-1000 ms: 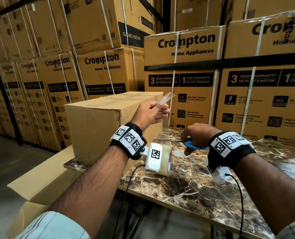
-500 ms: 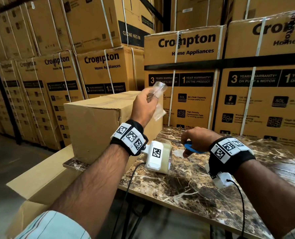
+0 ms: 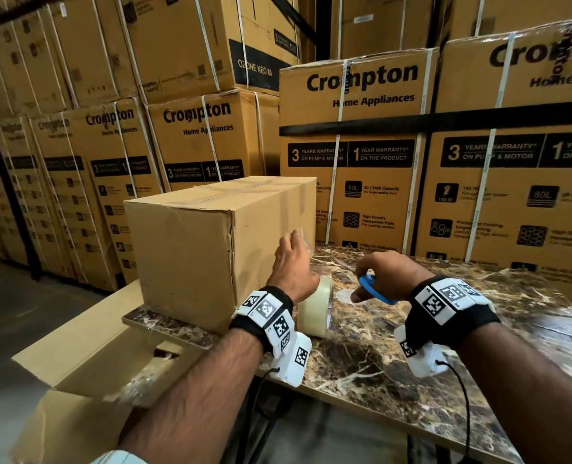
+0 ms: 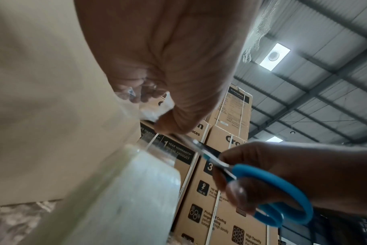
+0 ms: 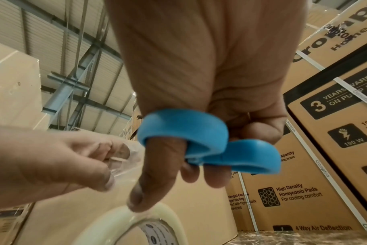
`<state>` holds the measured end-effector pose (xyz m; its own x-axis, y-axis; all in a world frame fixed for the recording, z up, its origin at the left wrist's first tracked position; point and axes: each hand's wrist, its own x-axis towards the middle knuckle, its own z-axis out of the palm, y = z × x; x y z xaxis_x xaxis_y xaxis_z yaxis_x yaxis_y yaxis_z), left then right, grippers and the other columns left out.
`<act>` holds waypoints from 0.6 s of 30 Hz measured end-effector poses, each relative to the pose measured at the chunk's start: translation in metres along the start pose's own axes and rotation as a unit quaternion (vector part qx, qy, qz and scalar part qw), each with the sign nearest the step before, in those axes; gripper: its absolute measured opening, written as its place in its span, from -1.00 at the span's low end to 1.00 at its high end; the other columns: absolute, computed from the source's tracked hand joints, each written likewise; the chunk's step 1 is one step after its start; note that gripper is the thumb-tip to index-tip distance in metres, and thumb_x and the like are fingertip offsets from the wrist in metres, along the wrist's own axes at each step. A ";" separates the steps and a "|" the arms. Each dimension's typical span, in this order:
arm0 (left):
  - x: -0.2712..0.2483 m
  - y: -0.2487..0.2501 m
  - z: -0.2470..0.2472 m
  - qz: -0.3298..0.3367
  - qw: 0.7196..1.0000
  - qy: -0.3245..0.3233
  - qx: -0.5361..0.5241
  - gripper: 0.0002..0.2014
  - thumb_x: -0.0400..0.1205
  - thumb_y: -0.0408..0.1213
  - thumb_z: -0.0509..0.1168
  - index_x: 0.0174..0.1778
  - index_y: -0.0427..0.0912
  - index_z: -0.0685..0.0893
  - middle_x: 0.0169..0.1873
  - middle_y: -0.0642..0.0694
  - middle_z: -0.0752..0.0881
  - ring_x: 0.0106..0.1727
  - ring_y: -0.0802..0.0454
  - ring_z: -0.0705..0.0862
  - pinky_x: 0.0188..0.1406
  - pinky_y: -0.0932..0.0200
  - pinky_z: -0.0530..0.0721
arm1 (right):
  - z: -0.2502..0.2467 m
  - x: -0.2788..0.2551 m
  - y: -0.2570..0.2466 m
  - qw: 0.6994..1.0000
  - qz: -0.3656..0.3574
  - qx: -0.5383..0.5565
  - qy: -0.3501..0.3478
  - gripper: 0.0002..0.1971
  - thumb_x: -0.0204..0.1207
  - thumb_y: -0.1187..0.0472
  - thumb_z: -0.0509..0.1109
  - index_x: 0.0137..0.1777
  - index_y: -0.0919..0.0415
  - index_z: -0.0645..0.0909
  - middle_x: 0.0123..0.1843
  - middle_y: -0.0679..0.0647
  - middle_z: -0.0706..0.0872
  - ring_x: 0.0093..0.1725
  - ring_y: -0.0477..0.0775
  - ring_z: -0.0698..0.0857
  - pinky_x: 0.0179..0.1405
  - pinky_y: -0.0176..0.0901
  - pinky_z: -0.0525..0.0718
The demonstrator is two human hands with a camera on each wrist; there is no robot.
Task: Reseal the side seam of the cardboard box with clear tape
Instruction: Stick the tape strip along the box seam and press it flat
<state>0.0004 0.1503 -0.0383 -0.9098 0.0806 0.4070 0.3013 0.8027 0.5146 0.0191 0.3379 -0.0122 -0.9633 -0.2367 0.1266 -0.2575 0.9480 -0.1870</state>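
Our left hand (image 3: 291, 266) pinches clear tape strip (image 3: 303, 237) beside cardboard box (image 3: 211, 242); our right hand (image 3: 386, 274) grips blue scissors (image 3: 375, 289), fingers through handles, above table (image 3: 411, 380).

Hidden, cropped or blurred bits
Left hand (image 3: 290, 266) hides part of tape roll (image 3: 315, 308); cut tape strip (image 3: 302, 236) barely readable, blurred; scissors (image 3: 375, 289) blades hidden under right hand (image 3: 390, 274); right table (image 3: 478, 380) edge cropped.

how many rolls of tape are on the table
1. The tape roll stands on edge on the marble table, beside the cardboard box, between both hands. Others may be hidden behind the box.
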 end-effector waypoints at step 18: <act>0.009 0.000 -0.027 0.032 0.975 0.101 -0.194 -0.40 0.56 -0.69 0.09 0.53 -0.21 0.40 0.44 -0.25 0.52 0.46 -0.12 0.51 0.45 -0.02 0.55 | 0.050 -0.007 0.037 0.967 0.100 -0.150 -0.180 -0.64 0.50 0.02 0.45 0.11 0.32 0.75 -0.06 0.16 0.75 -0.12 0.12 0.67 -0.07 -0.05 0.69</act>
<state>0.0003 0.1347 -0.0143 -0.8233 -0.0261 0.5670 0.4760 0.5123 0.7148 0.0126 0.3645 -0.0685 -0.9693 -0.0489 -0.2409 -0.0811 0.9888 0.1255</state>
